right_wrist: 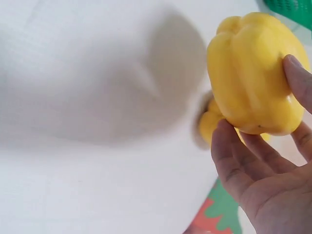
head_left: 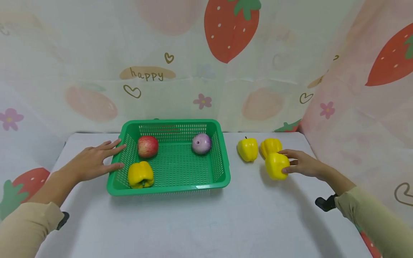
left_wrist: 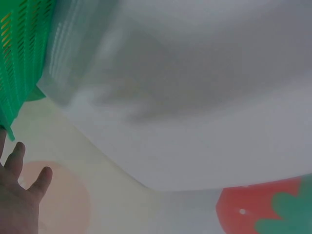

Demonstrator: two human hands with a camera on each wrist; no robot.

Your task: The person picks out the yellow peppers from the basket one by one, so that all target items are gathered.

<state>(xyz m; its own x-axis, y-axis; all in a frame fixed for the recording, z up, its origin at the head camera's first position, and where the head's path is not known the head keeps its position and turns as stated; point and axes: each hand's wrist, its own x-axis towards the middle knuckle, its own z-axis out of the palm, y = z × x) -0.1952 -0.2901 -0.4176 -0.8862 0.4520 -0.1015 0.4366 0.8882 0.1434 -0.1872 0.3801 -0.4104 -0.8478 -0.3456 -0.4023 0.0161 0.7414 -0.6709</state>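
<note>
My right hand [head_left: 301, 163] grips a yellow bell pepper [head_left: 276, 166] between thumb and fingers, above the right part of the table. In the right wrist view the held pepper [right_wrist: 256, 73] casts a shadow on the white cloth. Just behind it lie two more yellow bell peppers, one at the left [head_left: 248, 149] and one partly covered [head_left: 270, 146]. My left hand [head_left: 93, 161] rests with extended fingers on the left rim of a green plastic basket [head_left: 167, 191]. Inside the basket are a red apple [head_left: 148, 146], a yellow bell pepper [head_left: 140, 174] and a round purple vegetable [head_left: 201, 144].
A white cloth covers the table [head_left: 206, 222]. Behind it hangs a pale curtain [head_left: 193, 43] printed with strawberries, hearts and flowers, which continues along both sides. The basket stands near the table's back edge, left of the loose peppers.
</note>
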